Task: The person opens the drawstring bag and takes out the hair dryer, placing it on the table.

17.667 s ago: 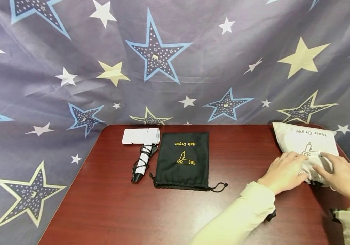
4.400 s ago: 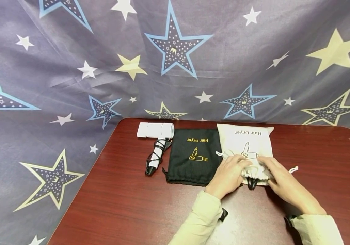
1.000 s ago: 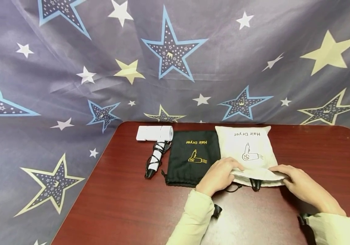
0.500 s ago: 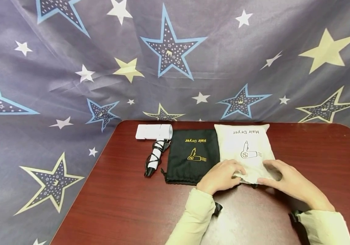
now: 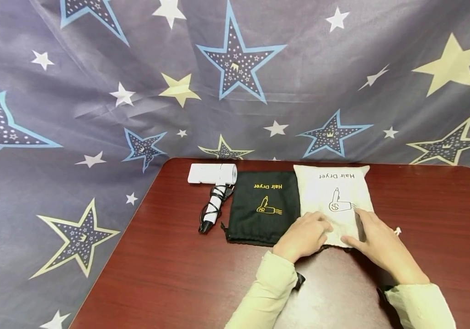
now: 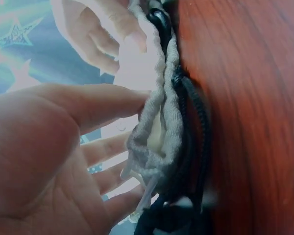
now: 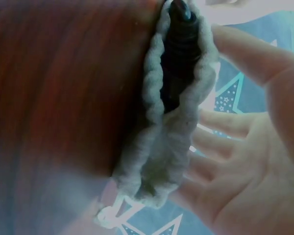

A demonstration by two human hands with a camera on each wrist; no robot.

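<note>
A white drawstring bag (image 5: 335,201) printed "Hair Dryer" lies flat on the table, its mouth facing me. In the right wrist view, a black ribbed cord end (image 7: 183,46) shows inside the gathered mouth. My left hand (image 5: 306,235) rests on the bag's near left corner; its thumb touches the rim in the left wrist view. My right hand (image 5: 379,242) lies along the near right side, thumb and fingers spread against the cloth. A black drawstring bag (image 5: 264,208) lies left of the white one. Farther left is a white hair dryer (image 5: 214,173) with its black cord wrapped round the handle.
The reddish-brown wooden table (image 5: 169,274) carries all of this. A grey curtain (image 5: 136,45) with printed stars hangs right behind its far edge. A white cord knot (image 5: 397,231) sticks out past my right hand.
The white bag came from the far right to beside the black bag. Over the last second its gaping mouth has flattened, covering the black cord end from above; my right hand shifted slightly.
</note>
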